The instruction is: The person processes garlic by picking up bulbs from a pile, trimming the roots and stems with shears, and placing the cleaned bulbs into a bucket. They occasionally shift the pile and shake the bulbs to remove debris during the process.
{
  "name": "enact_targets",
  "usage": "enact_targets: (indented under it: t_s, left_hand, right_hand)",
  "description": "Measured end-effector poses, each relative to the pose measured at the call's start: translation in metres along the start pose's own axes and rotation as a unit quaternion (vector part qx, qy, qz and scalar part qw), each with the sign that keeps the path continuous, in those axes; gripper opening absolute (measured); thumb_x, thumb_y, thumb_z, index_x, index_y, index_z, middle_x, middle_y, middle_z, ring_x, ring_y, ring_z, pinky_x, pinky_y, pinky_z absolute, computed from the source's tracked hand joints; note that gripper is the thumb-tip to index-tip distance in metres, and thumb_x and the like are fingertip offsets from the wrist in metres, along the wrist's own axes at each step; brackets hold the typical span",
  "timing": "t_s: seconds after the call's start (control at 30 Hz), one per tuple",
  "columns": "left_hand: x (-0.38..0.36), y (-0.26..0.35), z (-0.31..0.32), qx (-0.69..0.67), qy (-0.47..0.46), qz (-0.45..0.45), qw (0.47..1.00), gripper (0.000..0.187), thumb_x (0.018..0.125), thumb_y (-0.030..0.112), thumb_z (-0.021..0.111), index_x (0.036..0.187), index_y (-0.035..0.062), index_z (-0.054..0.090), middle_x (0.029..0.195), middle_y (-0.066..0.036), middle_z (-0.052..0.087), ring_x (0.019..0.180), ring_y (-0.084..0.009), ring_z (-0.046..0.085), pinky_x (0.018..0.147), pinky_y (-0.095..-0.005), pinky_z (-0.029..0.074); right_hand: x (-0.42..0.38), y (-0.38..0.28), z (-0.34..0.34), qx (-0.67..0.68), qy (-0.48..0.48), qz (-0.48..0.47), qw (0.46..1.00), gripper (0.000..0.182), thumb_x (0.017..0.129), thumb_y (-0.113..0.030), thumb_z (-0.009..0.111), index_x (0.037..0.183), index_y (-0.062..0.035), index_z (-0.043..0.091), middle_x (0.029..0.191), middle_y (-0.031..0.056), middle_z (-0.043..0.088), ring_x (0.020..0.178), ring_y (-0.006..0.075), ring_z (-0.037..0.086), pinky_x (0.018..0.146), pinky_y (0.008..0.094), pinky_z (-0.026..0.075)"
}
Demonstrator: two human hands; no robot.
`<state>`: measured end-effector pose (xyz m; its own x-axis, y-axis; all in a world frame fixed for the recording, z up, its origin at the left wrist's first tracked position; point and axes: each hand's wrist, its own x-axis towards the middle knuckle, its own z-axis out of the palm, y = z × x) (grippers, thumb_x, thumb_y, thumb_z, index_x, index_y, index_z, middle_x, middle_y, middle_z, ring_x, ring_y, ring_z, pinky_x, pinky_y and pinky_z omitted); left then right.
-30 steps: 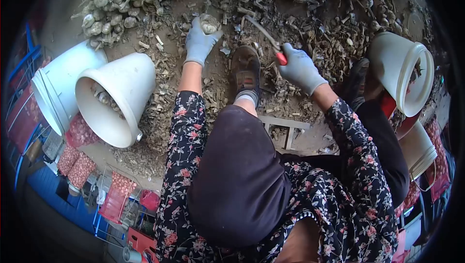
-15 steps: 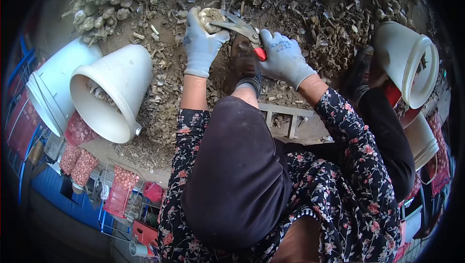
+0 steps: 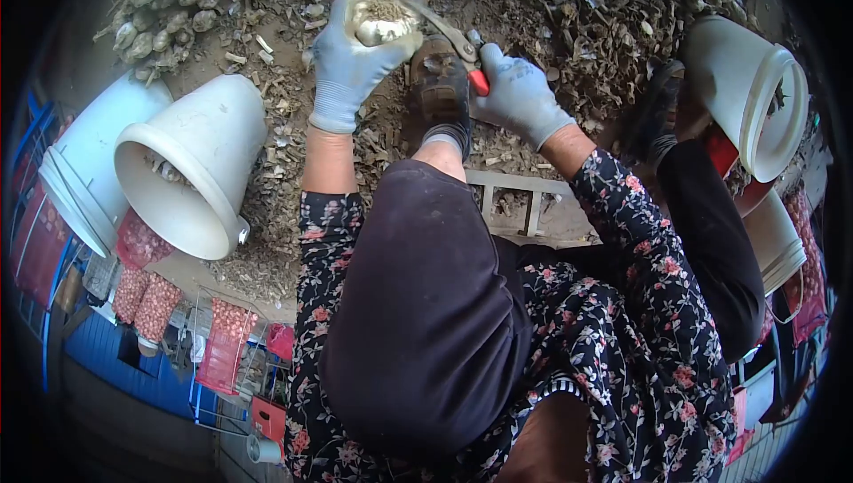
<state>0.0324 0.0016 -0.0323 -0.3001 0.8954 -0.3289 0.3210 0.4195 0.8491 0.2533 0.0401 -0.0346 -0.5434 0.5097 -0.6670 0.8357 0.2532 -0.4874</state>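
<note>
In a grey-blue knit glove, my left hand [image 3: 348,63] is wrapped round a garlic bulb [image 3: 384,31]. The bulb's white side faces me, and its brown root tuft points up. My right hand [image 3: 522,99], gloved the same way, grips pruning shears [image 3: 451,31] with a red handle. Their curved metal blades reach left to the root end of the bulb. Part of the handles is hidden in my right palm. Just below the shears is the toe of my dark shoe [image 3: 441,83].
Garlic bulbs [image 3: 178,3] are piled at the upper left. Two white buckets lie tipped at left, the nearer bucket [image 3: 213,141] with bulbs inside; another white bucket [image 3: 724,83] lies at right. Trimmings [image 3: 577,47] litter the ground. Red mesh bags [image 3: 156,307] stand at lower left.
The bulb has turned in my left hand so more of its white side shows. The shear blades have shifted to its upper edge. My left hand sits slightly further left.
</note>
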Motion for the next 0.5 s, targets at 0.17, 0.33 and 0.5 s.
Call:
enact_targets:
  t_s: [0.17, 0.33, 0.5]
  left_hand:
    - [-0.002, -0.007, 0.000, -0.103, -0.008, -0.071, 0.992, 0.073, 0.060, 0.032, 0.086, 0.114, -0.0007, 0.050, 0.100, -0.013, 0.064, 0.088, -0.0181, 0.064, 0.077, -0.0303, 0.054]
    - [-0.004, -0.006, 0.001, 0.074, -0.010, -0.041, 0.996, 0.079, 0.058, 0.035, 0.085, 0.118, -0.0003, 0.046, 0.103, -0.018, 0.063, 0.092, -0.0276, 0.064, 0.079, -0.0364, 0.052]
    - [-0.010, 0.009, 0.005, 0.262, -0.001, 0.030, 0.965, 0.081, 0.059, 0.039, 0.084, 0.121, 0.0022, 0.046, 0.102, -0.018, 0.063, 0.091, -0.0317, 0.065, 0.077, -0.0406, 0.052]
  right_hand:
    - [-0.015, 0.013, -0.002, 0.035, 0.051, 0.012, 0.998, 0.030, 0.081, -0.025, 0.062, 0.099, -0.0051, 0.048, 0.084, 0.0217, 0.063, 0.083, 0.0405, 0.061, 0.073, 0.0494, 0.047]
    - [-0.013, 0.006, -0.007, -0.018, 0.049, -0.043, 0.998, 0.041, 0.079, -0.027, 0.062, 0.111, -0.0053, 0.049, 0.097, 0.0193, 0.059, 0.095, 0.0354, 0.059, 0.079, 0.0447, 0.047]
    - [-0.006, -0.005, -0.015, -0.064, 0.010, -0.038, 0.997, 0.073, 0.082, -0.041, 0.056, 0.136, 0.0032, 0.035, 0.114, 0.0224, 0.057, 0.107, 0.0337, 0.058, 0.090, 0.0453, 0.043]
